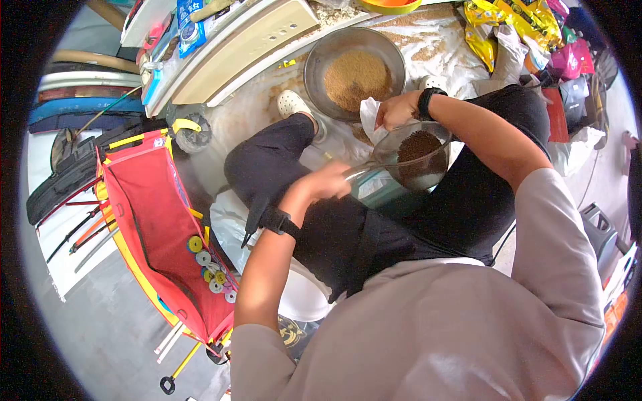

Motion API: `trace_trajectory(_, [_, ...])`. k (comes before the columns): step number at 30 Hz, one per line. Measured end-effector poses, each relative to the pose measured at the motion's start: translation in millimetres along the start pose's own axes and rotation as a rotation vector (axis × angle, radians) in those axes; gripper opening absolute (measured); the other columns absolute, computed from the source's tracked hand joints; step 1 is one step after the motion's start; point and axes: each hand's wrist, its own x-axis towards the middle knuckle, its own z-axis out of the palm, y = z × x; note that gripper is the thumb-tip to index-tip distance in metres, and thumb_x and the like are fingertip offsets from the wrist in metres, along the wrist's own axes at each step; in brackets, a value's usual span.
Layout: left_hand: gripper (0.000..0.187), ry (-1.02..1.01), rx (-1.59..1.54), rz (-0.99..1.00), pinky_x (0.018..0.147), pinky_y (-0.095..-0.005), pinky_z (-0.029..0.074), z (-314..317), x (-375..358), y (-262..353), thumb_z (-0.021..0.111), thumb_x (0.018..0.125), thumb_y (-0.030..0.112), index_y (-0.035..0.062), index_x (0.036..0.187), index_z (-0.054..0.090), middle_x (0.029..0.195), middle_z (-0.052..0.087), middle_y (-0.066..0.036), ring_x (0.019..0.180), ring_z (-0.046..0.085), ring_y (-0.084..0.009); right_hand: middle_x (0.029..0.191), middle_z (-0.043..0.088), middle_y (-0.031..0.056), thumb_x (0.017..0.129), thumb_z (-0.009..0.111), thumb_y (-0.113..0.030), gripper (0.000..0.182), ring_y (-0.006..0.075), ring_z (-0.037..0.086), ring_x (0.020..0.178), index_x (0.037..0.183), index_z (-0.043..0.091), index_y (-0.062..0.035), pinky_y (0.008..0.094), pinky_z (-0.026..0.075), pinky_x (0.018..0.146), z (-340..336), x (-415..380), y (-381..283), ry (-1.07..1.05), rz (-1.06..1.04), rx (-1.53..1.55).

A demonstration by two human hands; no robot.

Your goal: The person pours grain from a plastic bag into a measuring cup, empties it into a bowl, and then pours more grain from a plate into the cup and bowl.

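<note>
My left hand [329,182], slightly blurred, is closed around the handle of a round strainer [438,167]. Dark brown grains [418,146] lie in the strainer, which is above my lap. Just beyond the strainer, my right hand [400,111] grips a white bag or sheet [369,116] with its fingers closed. A wide metal basin [400,75] holding light brown grains [356,75] rests on the floor covering ahead of my hands. Part of a pale greenish container [374,186] shows under the strainer; its contents are hidden.
A red folding wagon [144,200] with small colored rolls stands at the left. Pale boards [247,50] lean at the upper left. Yellow packets [515,27] and bags are piled at the upper right. A white clog [293,103] is beside the basin.
</note>
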Motion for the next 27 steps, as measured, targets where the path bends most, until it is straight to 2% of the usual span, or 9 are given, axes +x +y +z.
trace_trajectory(3, [0.039,-0.002,-0.004,-0.025,0.047,-0.0326,0.034,-0.3,4.4,-5.5,0.055,0.053,0.003,-0.0007,0.092,0.059,0.067,0.050,-0.003,0.057,0.047,-0.0173,0.104,0.067,0.0161,0.067,0.059,-0.020,0.044,0.0256,0.061,0.087,0.105,0.065,0.0021,0.0413,0.047,0.074,-0.6,12.3,11.6,-0.053,-0.284,-0.268])
trace_trajectory(6, [0.039,-0.006,-0.005,-0.064,0.047,-0.0326,0.033,-0.9,4.9,-5.9,0.055,0.053,0.003,0.0001,0.092,0.059,0.068,0.051,-0.003,0.058,0.047,-0.0175,0.104,0.067,0.0171,0.070,0.060,-0.025,0.042,0.0264,0.060,0.086,0.100,0.065,0.0032,0.0423,0.047,0.074,-2.1,0.2,-7.4,-0.087,-0.070,-0.239])
trace_trajectory(8, [0.038,-0.005,-0.008,-0.081,0.047,-0.0326,0.033,-0.8,6.7,-9.3,0.055,0.053,0.003,0.0005,0.092,0.059,0.068,0.051,-0.003,0.058,0.047,-0.0177,0.111,0.064,0.0119,0.070,0.064,-0.020,0.059,0.0200,0.059,0.096,0.125,0.057,-0.0007,0.0358,0.051,0.077,-3.9,-6.3,-20.0,-0.205,0.221,-0.066])
trace_trajectory(11, [0.039,-0.011,-0.034,-0.035,0.043,-0.0312,0.029,-1.0,10.1,-14.2,0.055,0.054,0.003,0.0016,0.093,0.059,0.066,0.048,-0.002,0.052,0.044,-0.0158,0.104,0.066,0.0182,0.073,0.058,-0.025,0.041,0.0289,0.059,0.085,0.103,0.064,0.0018,0.0443,0.046,0.075,-0.6,-22.4,-32.3,-0.140,0.154,-0.073])
trace_trajectory(15, [0.037,-0.093,-0.127,-0.113,0.040,-0.0287,0.021,-4.3,7.2,-9.9,0.053,0.057,0.004,0.0054,0.094,0.056,0.062,0.041,0.002,0.045,0.035,-0.0099,0.103,0.066,0.0142,0.073,0.063,-0.019,0.053,0.0175,0.060,0.093,0.122,0.059,-0.0005,0.0364,0.051,0.074,0.6,1.6,-6.5,-0.149,0.135,-0.106])
trace_trajectory(17, [0.036,-0.116,-0.180,-0.135,0.039,-0.0280,0.019,-4.7,3.9,-4.4,0.053,0.057,0.004,0.0070,0.093,0.055,0.062,0.039,0.004,0.043,0.032,-0.0081,0.097,0.066,0.0160,0.073,0.063,-0.021,0.050,0.0167,0.060,0.093,0.117,0.061,0.0016,0.0369,0.052,0.073,3.1,31.6,34.2,-0.305,-0.364,-0.525])
trace_trajectory(21, [0.032,-0.137,-0.159,-0.193,0.039,-0.0272,0.017,-7.5,-5.0,12.5,0.051,0.058,0.001,0.0104,0.089,0.051,0.062,0.037,0.005,0.044,0.031,-0.0074,0.093,0.067,0.0150,0.072,0.063,-0.020,0.047,0.0168,0.059,0.090,0.112,0.063,0.0040,0.0355,0.051,0.073,6.7,25.6,32.4,-0.233,-0.291,-0.403])
trace_trajectory(23, [0.032,-0.170,-0.178,-0.207,0.040,-0.0270,0.016,-7.3,3.2,1.3,0.051,0.059,0.001,0.0108,0.089,0.050,0.062,0.037,0.005,0.044,0.030,-0.0074,0.095,0.068,0.0121,0.071,0.063,-0.019,0.046,0.0170,0.060,0.083,0.110,0.063,0.0047,0.0341,0.049,0.070,7.7,14.6,27.8,-0.273,-0.077,-0.175])
trace_trajectory(27, [0.034,-0.189,-0.225,-0.133,0.039,-0.0274,0.016,-6.0,13.0,-15.4,0.051,0.060,0.001,0.0099,0.093,0.052,0.062,0.038,0.004,0.044,0.030,-0.0075,0.089,0.068,0.0075,0.072,0.062,-0.019,0.043,0.0160,0.058,0.073,0.108,0.064,0.0034,0.0326,0.047,0.062,8.3,16.6,27.7,-0.313,-0.075,-0.258])
